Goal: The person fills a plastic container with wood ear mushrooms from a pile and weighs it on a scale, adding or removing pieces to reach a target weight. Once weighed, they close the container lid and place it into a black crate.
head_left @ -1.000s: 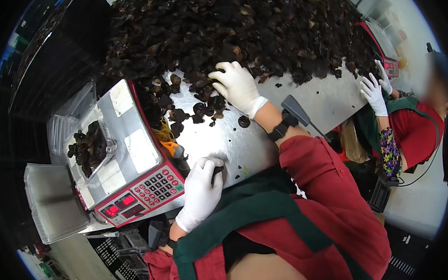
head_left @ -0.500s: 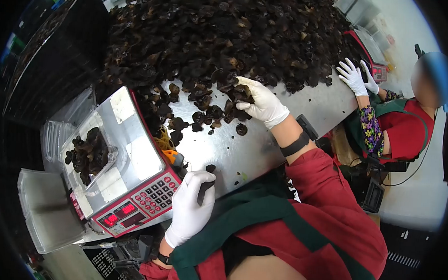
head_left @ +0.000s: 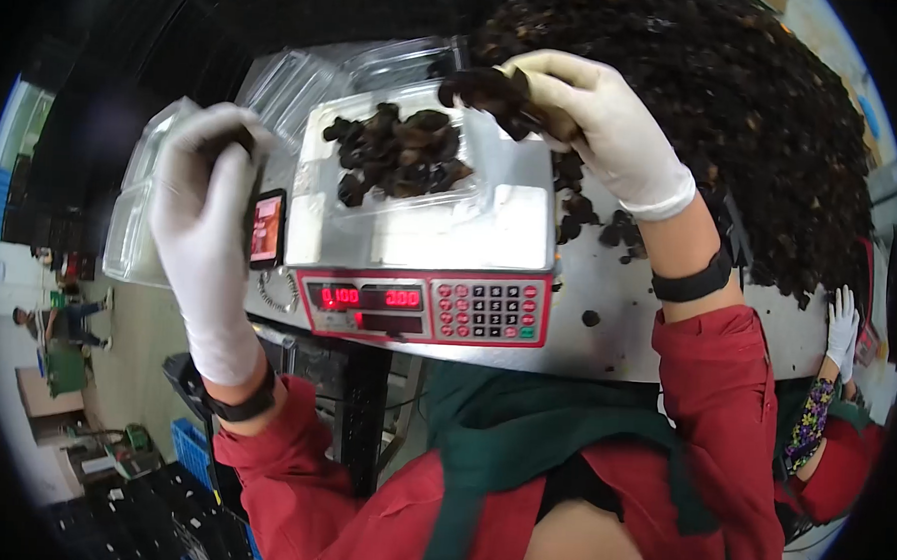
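My right hand (head_left: 615, 137), in a white glove, is closed on a small bunch of dark wood ear mushrooms (head_left: 497, 97), held above the right side of the scale. Below and to the left, a clear plastic box (head_left: 462, 196) on the scale's plate holds a heap of wood ear mushrooms (head_left: 399, 148). The red-framed scale (head_left: 422, 307) shows lit red digits. My left hand (head_left: 202, 199), also gloved and blurred, is raised at the scale's left with fingers curled. Something dark shows between thumb and fingers, but I cannot make it out.
A large pile of wood ear mushrooms (head_left: 717, 92) covers the metal table (head_left: 626, 333) at the back right. Clear plastic boxes (head_left: 286, 93) stand behind and left of the scale. A phone-like screen (head_left: 268, 229) is by its left edge. A co-worker's gloved hand (head_left: 842, 327) is at far right.
My view has swung left toward the scale. My right hand has brought mushrooms from the pile's edge over to the scale. My left hand has moved from the scale's front right corner to its left side.
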`<state>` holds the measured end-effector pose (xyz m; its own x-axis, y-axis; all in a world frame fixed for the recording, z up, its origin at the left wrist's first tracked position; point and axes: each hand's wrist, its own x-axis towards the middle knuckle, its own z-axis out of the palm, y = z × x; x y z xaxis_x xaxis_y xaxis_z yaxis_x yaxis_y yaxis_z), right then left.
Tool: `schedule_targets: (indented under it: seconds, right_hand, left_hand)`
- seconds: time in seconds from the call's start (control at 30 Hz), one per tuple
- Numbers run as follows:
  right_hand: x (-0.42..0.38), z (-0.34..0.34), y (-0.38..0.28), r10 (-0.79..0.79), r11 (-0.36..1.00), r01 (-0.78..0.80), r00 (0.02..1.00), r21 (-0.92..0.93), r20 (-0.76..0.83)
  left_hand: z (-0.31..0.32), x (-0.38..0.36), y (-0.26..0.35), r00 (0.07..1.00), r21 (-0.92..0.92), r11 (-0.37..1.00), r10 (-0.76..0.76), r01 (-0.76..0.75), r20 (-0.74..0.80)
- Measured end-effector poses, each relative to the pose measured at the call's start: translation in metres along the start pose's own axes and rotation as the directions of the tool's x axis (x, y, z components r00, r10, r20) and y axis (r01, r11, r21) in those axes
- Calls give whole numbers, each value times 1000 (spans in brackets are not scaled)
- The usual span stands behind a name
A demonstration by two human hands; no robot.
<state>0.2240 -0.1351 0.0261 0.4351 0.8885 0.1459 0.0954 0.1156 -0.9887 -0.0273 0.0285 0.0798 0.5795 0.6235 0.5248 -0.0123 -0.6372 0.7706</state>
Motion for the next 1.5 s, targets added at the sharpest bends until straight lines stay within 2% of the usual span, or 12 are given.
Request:
schedule_targets:
  seconds: [0.13,0.2,0.27,0.4,0.6,0.83,0.87,1.2,1.33,1.4,1.43,1.5]
  right_hand:
    - [34,55,-5,-84,995,80,995,67,59]
    - [44,74,11,-147,972,151,989,-183,34]
    - [58,81,49,-516,610,497,840,-617,167]
    - [46,92,47,-316,729,314,943,-608,108]
    - [35,83,31,-408,698,375,909,-610,92]
    - [-2,21,28,-337,854,190,911,-484,-237]
    - [-10,8,33,-347,842,174,900,-511,-265]
    - [-123,-82,70,-153,834,-185,828,-519,-540]
    - [-166,-114,84,-151,798,-281,762,-533,-629]
    - [-178,-125,94,-197,800,-245,754,-547,-627]
    - [-180,-127,96,-215,794,-231,758,-562,-616]
    - [-176,-124,93,-212,763,-235,789,-602,-577]
  left_hand:
    - [-4,15,-24,996,-114,993,-38,28,-80]
    - [9,11,-48,1000,-44,999,21,-21,9]
    - [35,1,-67,995,162,982,83,-92,58]
    - [65,-23,-82,949,582,750,222,-314,226]
    - [68,-29,-68,982,537,822,157,-188,104]
    - [38,-34,76,707,-201,904,422,-379,568]
    - [49,-53,101,859,-21,975,203,-220,470]
    - [92,-56,105,401,-599,586,810,-546,427]
    - [132,-72,99,502,-674,498,838,-546,212]
    - [128,-110,141,812,-549,821,424,-157,401]
    - [150,-114,142,804,-559,816,427,-146,413]
    - [192,-120,128,806,-764,479,586,-432,-88]
